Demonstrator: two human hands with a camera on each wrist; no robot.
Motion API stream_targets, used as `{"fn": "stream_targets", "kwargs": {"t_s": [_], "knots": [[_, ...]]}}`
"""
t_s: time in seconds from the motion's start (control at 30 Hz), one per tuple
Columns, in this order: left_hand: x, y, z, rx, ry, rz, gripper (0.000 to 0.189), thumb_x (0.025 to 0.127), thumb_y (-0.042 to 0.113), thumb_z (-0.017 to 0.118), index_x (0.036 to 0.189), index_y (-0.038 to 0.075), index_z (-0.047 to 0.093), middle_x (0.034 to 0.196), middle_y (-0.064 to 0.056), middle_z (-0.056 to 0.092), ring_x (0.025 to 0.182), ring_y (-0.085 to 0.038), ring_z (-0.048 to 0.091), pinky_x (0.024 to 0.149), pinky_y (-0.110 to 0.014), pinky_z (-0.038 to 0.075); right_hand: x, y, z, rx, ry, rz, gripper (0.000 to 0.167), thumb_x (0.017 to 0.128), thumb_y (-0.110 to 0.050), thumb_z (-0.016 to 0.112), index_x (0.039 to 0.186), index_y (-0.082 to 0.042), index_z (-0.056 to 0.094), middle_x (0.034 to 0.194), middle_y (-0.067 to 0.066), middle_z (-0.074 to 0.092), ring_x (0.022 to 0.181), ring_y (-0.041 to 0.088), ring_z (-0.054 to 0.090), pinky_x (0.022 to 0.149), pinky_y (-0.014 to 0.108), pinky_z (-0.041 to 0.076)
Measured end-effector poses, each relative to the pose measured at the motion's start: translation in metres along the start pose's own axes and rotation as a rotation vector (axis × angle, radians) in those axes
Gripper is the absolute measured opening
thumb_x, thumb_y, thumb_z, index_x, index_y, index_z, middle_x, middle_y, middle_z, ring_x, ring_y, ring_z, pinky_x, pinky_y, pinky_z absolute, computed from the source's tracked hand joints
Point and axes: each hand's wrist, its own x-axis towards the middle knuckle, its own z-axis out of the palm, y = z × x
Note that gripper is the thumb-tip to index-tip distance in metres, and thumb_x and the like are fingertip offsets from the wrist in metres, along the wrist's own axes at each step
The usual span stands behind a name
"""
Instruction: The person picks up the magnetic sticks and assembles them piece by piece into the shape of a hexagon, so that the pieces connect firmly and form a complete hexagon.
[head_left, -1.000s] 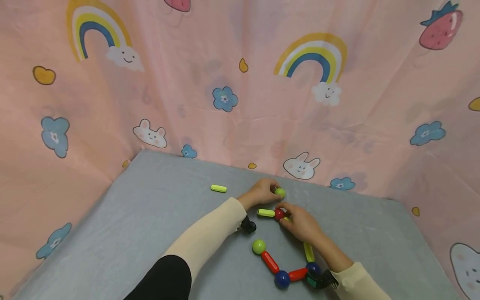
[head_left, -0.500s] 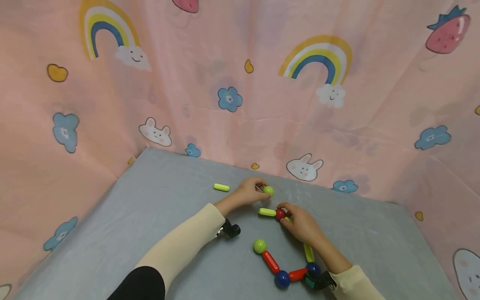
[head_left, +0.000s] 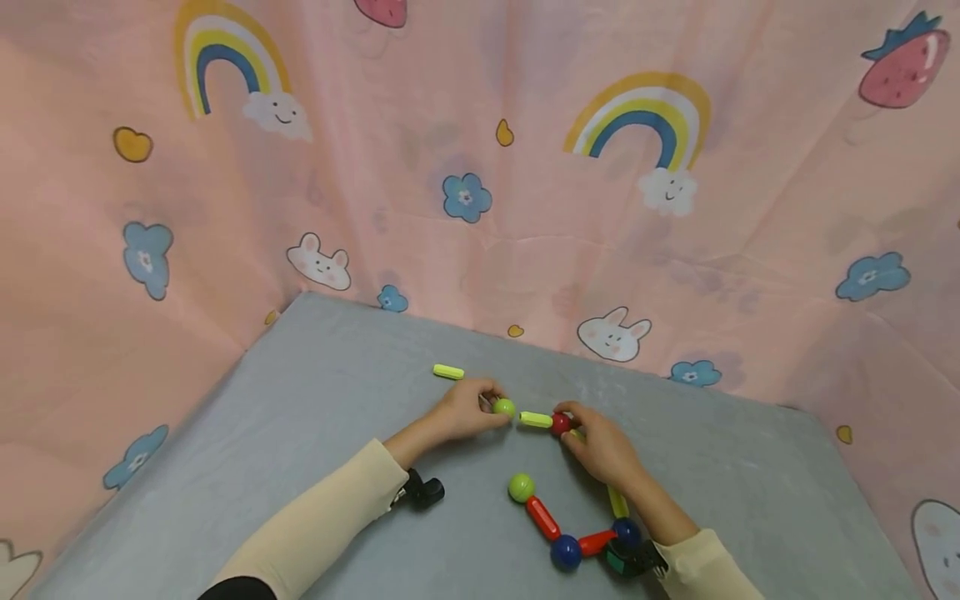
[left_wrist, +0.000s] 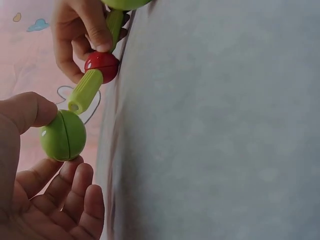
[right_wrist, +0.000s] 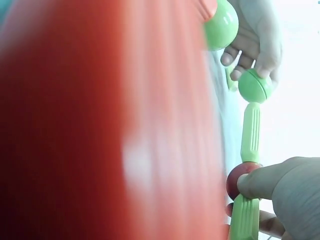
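Between thumb and fingertips, my left hand (head_left: 467, 410) pinches a green ball (left_wrist: 63, 135). My right hand (head_left: 603, 448) grips a red ball (head_left: 560, 423) and the yellow-green rod (right_wrist: 245, 217) behind it. From the red ball another yellow-green rod (head_left: 536, 419) sticks out to the left, its free end right by the held green ball in both wrist views. Nearer me, a yellow-green rod (head_left: 618, 502), a blue ball (head_left: 626, 531), a red rod (head_left: 597, 543), a second blue ball (head_left: 566, 552), a red rod (head_left: 542, 517) and a green ball (head_left: 521, 487) form a bent chain.
A loose yellow-green rod (head_left: 448, 372) lies on the grey tabletop (head_left: 360, 375), beyond my left hand. Behind the table hangs a pink printed curtain (head_left: 420, 267). Black wrist cameras sit on both sleeves, the right one (head_left: 630, 558) overlapping the chain.
My left hand has carried the green ball left and toward me, from beyond the red ball to the free rod end. My right hand has stayed almost still.
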Motion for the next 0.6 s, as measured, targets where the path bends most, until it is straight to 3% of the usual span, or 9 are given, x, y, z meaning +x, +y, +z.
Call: {"fn": "stream_targets", "kwargs": {"t_s": [0.23,0.6], "knots": [[-0.0095,0.0024,0.0010,-0.004,-0.019,0.001,0.019,0.080,0.016,0.073,0.098,0.011,0.068,0.088,-0.001,0.065,0.070,-0.004,0.056,0.063,-0.018,0.047,0.0027,-0.0006,0.0031,0.011,0.006,-0.030,0.034,0.088,-0.013,0.066,0.122,-0.016,0.061,0.111,0.012,0.068,0.098,0.029,0.063,0.084,0.052,0.050],[-0.0116,0.0025,0.0046,0.008,-0.033,0.005,0.019,0.082,0.017,0.073,0.100,0.012,0.068,0.090,-0.001,0.065,0.072,-0.005,0.057,0.065,-0.019,0.048,0.0040,0.0000,0.0047,0.018,0.014,-0.049,0.034,0.089,-0.013,0.067,0.122,-0.015,0.061,0.113,0.012,0.068,0.103,0.031,0.063,0.087,0.053,0.050]]}}
